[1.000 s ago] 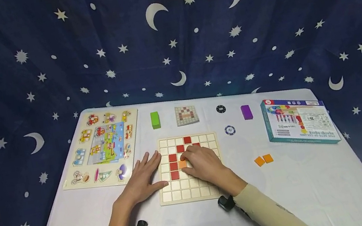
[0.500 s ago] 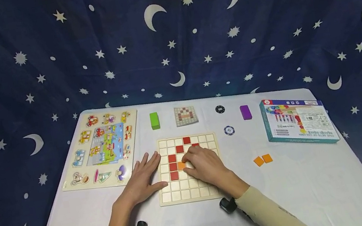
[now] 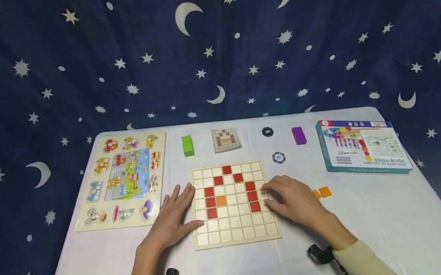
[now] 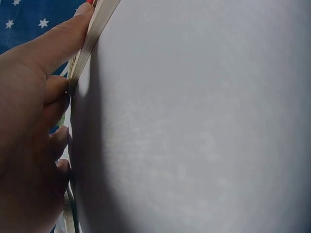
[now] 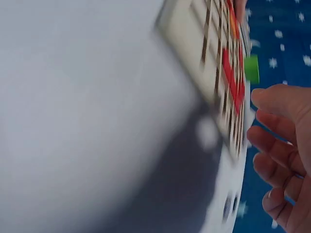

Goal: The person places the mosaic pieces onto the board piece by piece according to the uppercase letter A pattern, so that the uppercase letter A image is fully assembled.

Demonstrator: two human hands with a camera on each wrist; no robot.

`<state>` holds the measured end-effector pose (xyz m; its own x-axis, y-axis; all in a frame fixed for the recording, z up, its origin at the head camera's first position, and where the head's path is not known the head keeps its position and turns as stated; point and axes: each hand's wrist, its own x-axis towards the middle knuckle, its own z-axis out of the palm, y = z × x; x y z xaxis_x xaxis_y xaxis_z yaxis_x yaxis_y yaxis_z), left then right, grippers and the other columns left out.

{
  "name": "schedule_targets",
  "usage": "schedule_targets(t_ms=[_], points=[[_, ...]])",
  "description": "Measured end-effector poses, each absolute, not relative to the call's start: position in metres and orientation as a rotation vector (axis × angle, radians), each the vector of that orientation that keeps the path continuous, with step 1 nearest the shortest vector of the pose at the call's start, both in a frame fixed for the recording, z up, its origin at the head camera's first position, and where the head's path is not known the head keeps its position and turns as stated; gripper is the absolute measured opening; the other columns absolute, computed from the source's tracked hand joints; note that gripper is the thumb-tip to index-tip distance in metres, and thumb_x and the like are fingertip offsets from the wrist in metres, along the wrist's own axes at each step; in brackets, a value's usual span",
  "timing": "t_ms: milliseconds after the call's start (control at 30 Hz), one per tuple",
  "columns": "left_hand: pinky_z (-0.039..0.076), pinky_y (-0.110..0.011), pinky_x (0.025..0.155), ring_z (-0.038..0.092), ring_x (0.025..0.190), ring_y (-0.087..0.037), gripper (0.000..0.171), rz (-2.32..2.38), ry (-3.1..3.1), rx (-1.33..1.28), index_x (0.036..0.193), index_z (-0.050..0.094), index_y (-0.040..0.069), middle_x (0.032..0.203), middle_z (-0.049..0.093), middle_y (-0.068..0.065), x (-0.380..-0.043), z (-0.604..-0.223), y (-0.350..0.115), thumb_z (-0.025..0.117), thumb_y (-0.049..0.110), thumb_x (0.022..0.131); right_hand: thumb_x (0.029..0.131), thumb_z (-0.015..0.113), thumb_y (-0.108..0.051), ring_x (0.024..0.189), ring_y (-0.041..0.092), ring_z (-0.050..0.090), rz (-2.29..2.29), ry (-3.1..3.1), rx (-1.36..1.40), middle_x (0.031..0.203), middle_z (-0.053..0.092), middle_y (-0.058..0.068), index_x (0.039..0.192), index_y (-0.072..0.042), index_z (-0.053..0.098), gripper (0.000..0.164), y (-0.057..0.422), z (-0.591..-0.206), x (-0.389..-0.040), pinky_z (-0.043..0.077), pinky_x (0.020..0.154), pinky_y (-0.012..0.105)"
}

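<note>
A square wooden grid board (image 3: 238,235) with cream cells lies in the middle of the table. Red tiles (image 3: 252,195) form an arch on it, and one orange tile (image 3: 221,201) sits beside the left red column. My left hand (image 3: 171,222) rests at the board's left edge, fingers spread and thumb tip on the rim; the left wrist view shows the thumb (image 4: 63,41) there. Over the board's right edge hovers my right hand (image 3: 295,200), fingers loosely bent and holding nothing, as the right wrist view confirms. Loose orange tiles (image 3: 325,192) lie just right of it, one partly hidden.
Behind the board lie a pattern card (image 3: 226,139), a green block (image 3: 188,146), two poker chips (image 3: 279,157) and a purple block (image 3: 299,136). A peg puzzle (image 3: 122,182) lies left, a teal game box (image 3: 364,146) right. A starry curtain (image 3: 164,68) hangs behind.
My right hand has let go of the orange tile, which stays in its cell, and has moved right to the board's edge. The right red column is uncovered. The left hand stays put.
</note>
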<state>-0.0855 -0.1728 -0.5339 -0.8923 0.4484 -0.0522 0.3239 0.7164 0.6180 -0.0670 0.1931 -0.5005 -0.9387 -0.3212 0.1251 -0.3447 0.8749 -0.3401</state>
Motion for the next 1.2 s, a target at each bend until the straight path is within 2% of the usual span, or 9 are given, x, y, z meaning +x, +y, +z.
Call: schedule_targets(t_ms=[100, 233, 300, 467, 533, 867, 1200], points=[[0.012, -0.068, 0.134, 0.017, 0.166, -0.044, 0.096, 0.924, 2.725, 0.616, 0.167, 0.034, 0.008, 0.177, 0.03, -0.012, -0.085, -0.533, -0.173, 0.083, 0.041, 0.091, 0.089, 0.087, -0.027, 0.094, 0.013, 0.067, 0.592, -2.969, 0.471, 0.11, 0.077, -0.005, 0.117, -0.019, 0.078, 0.031, 0.222, -0.503, -0.056, 0.059, 0.079, 0.035], [0.012, -0.068, 0.134, 0.017, 0.167, -0.044, 0.096, 0.919, 2.724, 0.606, 0.167, 0.034, 0.008, 0.177, 0.03, -0.012, -0.085, -0.531, -0.174, 0.083, 0.041, 0.091, 0.089, 0.087, -0.024, 0.087, 0.011, 0.059, 0.594, -2.966, 0.385, 0.11, 0.075, -0.005, 0.118, -0.021, 0.077, 0.031, 0.255, -0.509, -0.042, 0.052, 0.072, 0.031], [0.012, -0.068, 0.134, 0.016, 0.167, -0.044, 0.096, 0.917, 2.722, 0.602, 0.167, 0.034, 0.008, 0.177, 0.03, -0.011, -0.086, -0.531, -0.174, 0.083, 0.041, 0.091, 0.089, 0.087, -0.023, 0.09, 0.012, 0.06, 0.554, -2.977, 0.349, 0.113, 0.075, -0.004, 0.121, -0.02, 0.076, 0.033, 0.269, -0.512, -0.037, 0.054, 0.075, 0.033], [0.012, -0.068, 0.134, 0.016, 0.167, -0.044, 0.096, 0.91, 2.719, 0.602, 0.167, 0.034, 0.008, 0.177, 0.03, -0.011, -0.086, -0.531, -0.175, 0.083, 0.042, 0.091, 0.09, 0.084, -0.019, 0.109, 0.023, 0.067, 0.479, -3.025, 0.319, 0.125, 0.074, 0.004, 0.127, -0.014, 0.075, 0.039, 0.293, -0.517, -0.03, 0.061, 0.095, 0.052], [0.012, -0.068, 0.134, 0.016, 0.167, -0.044, 0.096, 0.913, 2.719, 0.604, 0.167, 0.034, 0.008, 0.177, 0.03, -0.011, -0.086, -0.531, -0.174, 0.083, 0.041, 0.092, 0.091, 0.083, -0.017, 0.113, 0.027, 0.068, 0.468, -3.03, 0.327, 0.127, 0.073, 0.007, 0.128, -0.012, 0.074, 0.039, 0.297, -0.518, -0.029, 0.06, 0.098, 0.055], [0.012, -0.069, 0.134, 0.016, 0.166, -0.045, 0.095, 0.938, 2.713, 0.616, 0.167, 0.035, 0.007, 0.176, 0.031, -0.012, -0.085, -0.53, -0.172, 0.083, 0.041, 0.091, 0.088, 0.084, -0.014, 0.115, 0.033, 0.067, 0.406, -3.061, 0.296, 0.125, 0.072, 0.012, 0.127, -0.006, 0.075, 0.041, 0.305, -0.514, -0.03, 0.059, 0.1, 0.058], [0.011, -0.067, 0.135, 0.016, 0.167, -0.043, 0.096, 0.936, 2.708, 0.596, 0.167, 0.034, 0.01, 0.177, 0.03, -0.01, -0.085, -0.532, -0.172, 0.082, 0.044, 0.091, 0.084, 0.088, -0.019, 0.104, 0.029, 0.069, 0.361, -3.063, 0.317, 0.113, 0.076, 0.008, 0.115, -0.008, 0.079, 0.034, 0.304, -0.513, -0.038, 0.06, 0.093, 0.054]])
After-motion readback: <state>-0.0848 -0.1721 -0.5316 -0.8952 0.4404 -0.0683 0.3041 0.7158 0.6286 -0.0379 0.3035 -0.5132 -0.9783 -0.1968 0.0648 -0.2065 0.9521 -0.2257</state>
